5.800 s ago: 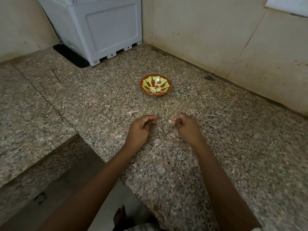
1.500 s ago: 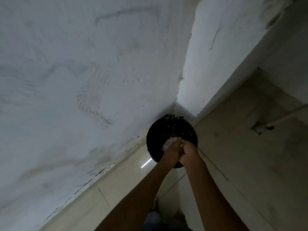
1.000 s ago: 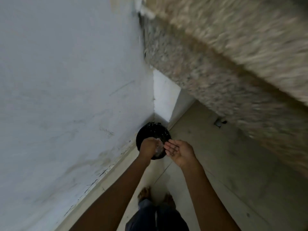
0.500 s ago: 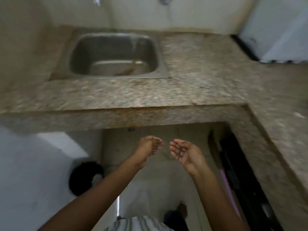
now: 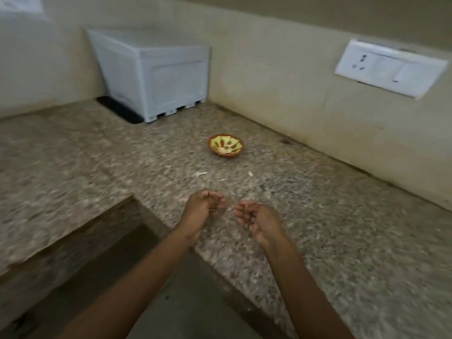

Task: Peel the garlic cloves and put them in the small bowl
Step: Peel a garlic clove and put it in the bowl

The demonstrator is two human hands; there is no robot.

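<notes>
Head view finds us back at the granite counter (image 5: 342, 241) after turning away to the black bin on the floor, and our left hand (image 5: 203, 207) and right hand (image 5: 256, 220) now hover on the near side of the small bowl (image 5: 212, 141), palms up, fingers loosely curled, holding nothing. Peeled garlic cloves (image 5: 223, 150) lie inside the small bowl, with a pale scrap of skin (image 5: 201, 173) and a small pale bit (image 5: 250, 173) just nearer than it. With the waste gone, we judge the peeling nearly done; whether that bit needs peeling we cannot tell
</notes>
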